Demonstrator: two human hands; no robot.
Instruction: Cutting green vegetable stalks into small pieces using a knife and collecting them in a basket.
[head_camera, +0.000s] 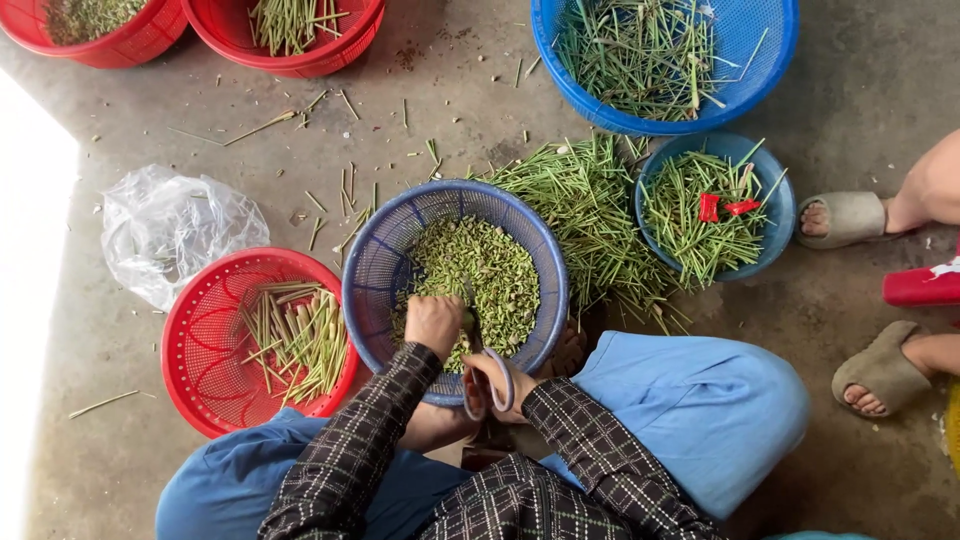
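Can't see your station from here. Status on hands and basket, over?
Left hand fisted on green stems over blue-purple basket. Right hand grips scissors handle at basket rim. Basket holds chopped pieces. Nothing blocking.

One package is recorded: a clear plastic bag (172, 230), crumpled and thin, laid on the concrete floor (450, 110) at the left of the view. It is placed just above the near red basket (195, 340), its lower edge touching or overlapping that basket's rim. Its film is transparent with whitish, glossy creases. Its contents cannot be made out. No labels, signs or screens are seen.
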